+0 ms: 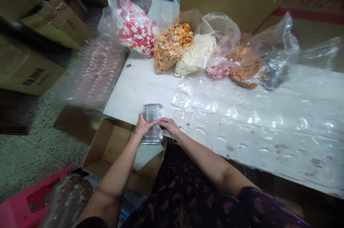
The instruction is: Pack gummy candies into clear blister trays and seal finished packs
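A stack of clear plastic blister packs (pixel 153 110) is held over the front edge of the white table, at its left end. My left hand (pixel 144 126) is closed on the stack's left side, with the thumb lying across the top. From the other side my right hand (pixel 169 125) has its fingertips pinched at the stack's right edge, close to the left thumb. To the right, rows of single clear blister packs (pixel 182 98) lie flat on the white table (pixel 134 92). Below my left hand stands an open cardboard box (pixel 107 142) with a whitish sheet (pixel 146 156) in it.
Clear bags of red-and-white pieces (pixel 137 31), orange pieces (pixel 170 47), white pieces (pixel 197 54) and dark pieces (pixel 274 72) line the table's back. Bagged clear packs (pixel 94 70) sit left of the table. Cartons (pixel 29 67) and a pink stool (pixel 34 199) stand on the left.
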`<state>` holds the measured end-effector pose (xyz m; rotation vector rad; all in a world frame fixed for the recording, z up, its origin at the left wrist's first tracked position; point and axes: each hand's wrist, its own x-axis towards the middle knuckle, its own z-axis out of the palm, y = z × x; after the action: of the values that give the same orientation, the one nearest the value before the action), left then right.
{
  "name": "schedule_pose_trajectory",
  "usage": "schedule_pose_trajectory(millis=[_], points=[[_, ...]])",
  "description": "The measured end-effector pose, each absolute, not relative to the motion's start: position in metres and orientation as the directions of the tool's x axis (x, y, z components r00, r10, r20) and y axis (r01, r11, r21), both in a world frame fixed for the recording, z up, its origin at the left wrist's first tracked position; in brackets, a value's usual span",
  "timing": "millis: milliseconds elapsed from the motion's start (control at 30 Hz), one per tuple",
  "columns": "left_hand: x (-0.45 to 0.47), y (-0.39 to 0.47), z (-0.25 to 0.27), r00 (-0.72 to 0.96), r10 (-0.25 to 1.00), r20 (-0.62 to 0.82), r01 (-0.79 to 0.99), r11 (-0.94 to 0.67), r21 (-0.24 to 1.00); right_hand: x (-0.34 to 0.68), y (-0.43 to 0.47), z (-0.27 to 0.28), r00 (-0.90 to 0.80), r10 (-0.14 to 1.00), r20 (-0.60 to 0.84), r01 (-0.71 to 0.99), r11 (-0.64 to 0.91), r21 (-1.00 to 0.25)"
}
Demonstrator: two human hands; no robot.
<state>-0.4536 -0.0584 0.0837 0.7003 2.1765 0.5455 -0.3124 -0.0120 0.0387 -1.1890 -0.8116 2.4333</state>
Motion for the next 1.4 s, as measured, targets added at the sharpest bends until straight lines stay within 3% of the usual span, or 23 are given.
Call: schedule_pose_trajectory(millis=[100, 200, 367, 567, 667, 767, 833, 900, 967, 1033, 1100, 1267, 1400], points=[[-0.457, -0.055, 0.083, -0.596, 0.638, -0.488, 0.360, 0.755, 0.548, -0.319, -0.008, 0.047, -0.580, 0.655, -0.484, 0.053, -0.563, -0.825], [-0.468, -0.048, 0.082, -0.631, 0.628, -0.456, 0.368, 0.760, 0.536, -0.328, -0.006, 0.053, -0.530, 0.732, -0.428, 0.125, -0.432, -0.893], [-0.498, -0.046, 0.079, -0.640, 0.627, -0.444, 0.352, 0.753, 0.555, -0.324, 0.002, 0.051, -0.446, 0.755, -0.480, 0.172, -0.455, -0.874], [-0.539, -0.062, 0.076, -0.692, 0.584, -0.423, 0.273, 0.755, 0.596, -0.329, 0.075, 0.040, -0.335, 0.724, -0.603, 0.102, -0.608, -0.787], [-0.545, -0.062, 0.081, -0.729, 0.579, -0.366, 0.347, 0.773, 0.531, -0.339, 0.113, 0.039, -0.346, 0.721, -0.601, 0.075, -0.617, -0.784], [-0.532, -0.051, 0.092, -0.712, 0.672, -0.204, 0.518, 0.699, 0.493, -0.342, 0.123, 0.047, -0.388, 0.708, -0.590, 0.066, -0.617, -0.784], [-0.510, -0.038, 0.100, -0.628, 0.768, -0.122, 0.575, 0.564, 0.592, -0.341, 0.111, 0.057, -0.428, 0.711, -0.557, 0.051, -0.597, -0.801], [-0.482, -0.022, 0.105, -0.562, 0.815, -0.145, 0.467, 0.456, 0.758, -0.339, 0.091, 0.069, -0.487, 0.724, -0.489, 0.016, -0.552, -0.834], [-0.455, -0.007, 0.105, -0.511, 0.804, -0.304, 0.155, 0.434, 0.887, -0.337, 0.070, 0.081, -0.550, 0.727, -0.411, -0.020, -0.504, -0.864], [-0.436, 0.002, 0.102, -0.400, 0.779, -0.482, -0.214, 0.432, 0.876, -0.334, 0.057, 0.088, -0.592, 0.716, -0.370, -0.033, -0.480, -0.877], [-0.428, 0.006, 0.099, -0.316, 0.761, -0.567, -0.444, 0.409, 0.797, -0.327, 0.054, 0.090, -0.595, 0.709, -0.378, -0.027, -0.488, -0.872], [-0.441, 0.000, 0.099, -0.378, 0.715, -0.588, -0.498, 0.378, 0.780, -0.304, 0.082, 0.083, -0.468, 0.711, -0.525, 0.019, -0.585, -0.811], [-0.453, -0.010, 0.106, -0.552, 0.587, -0.592, -0.474, 0.363, 0.802, -0.295, 0.105, 0.078, -0.478, 0.702, -0.528, -0.028, -0.613, -0.790]])
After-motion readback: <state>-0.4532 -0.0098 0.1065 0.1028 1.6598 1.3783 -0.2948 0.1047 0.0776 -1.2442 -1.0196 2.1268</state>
